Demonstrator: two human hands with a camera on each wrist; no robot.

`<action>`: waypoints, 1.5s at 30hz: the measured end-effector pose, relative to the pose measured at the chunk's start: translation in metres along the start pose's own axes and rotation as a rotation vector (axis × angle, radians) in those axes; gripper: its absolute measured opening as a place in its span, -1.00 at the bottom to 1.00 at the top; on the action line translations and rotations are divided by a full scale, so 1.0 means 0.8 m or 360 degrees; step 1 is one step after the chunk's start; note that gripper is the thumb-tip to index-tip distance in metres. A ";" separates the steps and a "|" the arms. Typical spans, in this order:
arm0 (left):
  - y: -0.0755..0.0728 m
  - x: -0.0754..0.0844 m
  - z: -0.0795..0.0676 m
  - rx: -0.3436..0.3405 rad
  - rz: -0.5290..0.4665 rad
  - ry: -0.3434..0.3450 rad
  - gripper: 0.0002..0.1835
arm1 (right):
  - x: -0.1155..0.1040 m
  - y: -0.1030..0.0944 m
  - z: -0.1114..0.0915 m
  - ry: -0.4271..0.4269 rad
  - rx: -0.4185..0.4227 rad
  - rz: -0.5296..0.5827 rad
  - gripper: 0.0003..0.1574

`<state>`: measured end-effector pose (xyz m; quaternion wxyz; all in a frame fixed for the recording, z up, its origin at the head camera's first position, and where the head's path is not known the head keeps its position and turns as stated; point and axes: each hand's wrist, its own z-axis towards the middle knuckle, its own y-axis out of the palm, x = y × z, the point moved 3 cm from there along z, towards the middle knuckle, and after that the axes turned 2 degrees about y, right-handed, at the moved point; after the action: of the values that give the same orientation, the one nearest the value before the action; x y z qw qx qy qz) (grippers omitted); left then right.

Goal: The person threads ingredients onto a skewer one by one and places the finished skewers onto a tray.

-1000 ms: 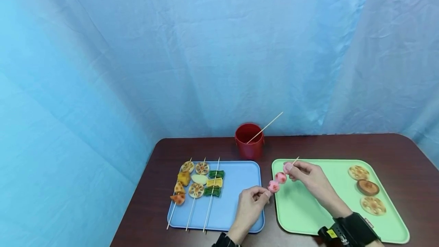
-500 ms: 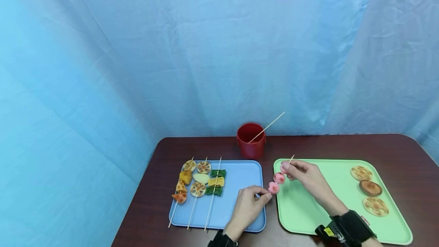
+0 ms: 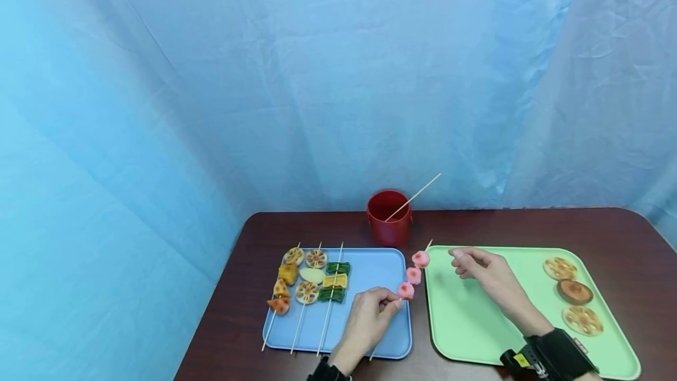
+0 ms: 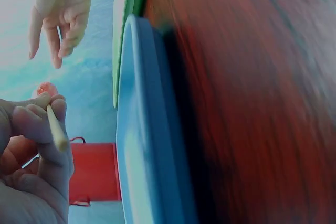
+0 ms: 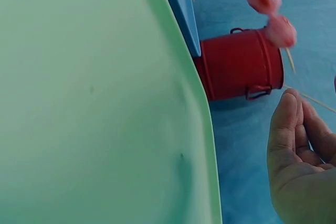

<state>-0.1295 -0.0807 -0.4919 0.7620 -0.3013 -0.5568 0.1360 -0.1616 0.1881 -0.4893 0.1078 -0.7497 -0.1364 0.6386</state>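
Observation:
My left hand (image 3: 367, 319) pinches the lower stick of a skewer of pink balls (image 3: 413, 276), above the right part of the blue tray (image 3: 370, 260). Three balls sit along the stick, and its pointed tip shows past the top one. Up close in the left wrist view, the stick's blunt end (image 4: 58, 129) juts from between thumb and fingers. Apart from the skewer, my right hand (image 3: 489, 281) hovers over the green tray (image 3: 476, 334), fingers loosely bent with nothing between them.
Three filled skewers, one with green and yellow pieces (image 3: 334, 281), lie on the blue tray's left half. Two lotus root slices flank a brown mushroom slice (image 3: 575, 291) on the green tray. Behind stands a red bucket (image 3: 389, 228) with a bare stick (image 3: 418, 194) leaning in it.
My right hand has let go of the top ball and drawn away to the right. My left hand has carried the skewer left, toward the blue tray.

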 end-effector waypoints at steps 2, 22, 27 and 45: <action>-0.007 -0.002 -0.002 0.0013 0.0031 -0.0006 -0.93 | 0.002 -0.004 0.000 -0.0008 0.0001 -0.0002 -0.23; -0.047 -0.030 -0.005 0.0021 0.0400 -0.0150 -0.88 | 0.009 -0.013 -0.006 -0.0032 -0.0028 0.0000 -0.29; -0.048 -0.033 -0.002 0.0065 0.0523 -0.0112 -0.84 | 0.008 -0.011 -0.007 -0.0038 -0.0039 0.0004 -0.30; -0.047 -0.050 0.002 0.0073 0.0673 -0.0114 -0.54 | 0.012 -0.007 -0.004 -0.0135 -0.0080 0.0073 -0.42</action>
<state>-0.1492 -0.1316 -0.4991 0.7028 -0.3890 -0.5047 0.3161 -0.1576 0.1968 -0.4960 0.0683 -0.7273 -0.1395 0.6685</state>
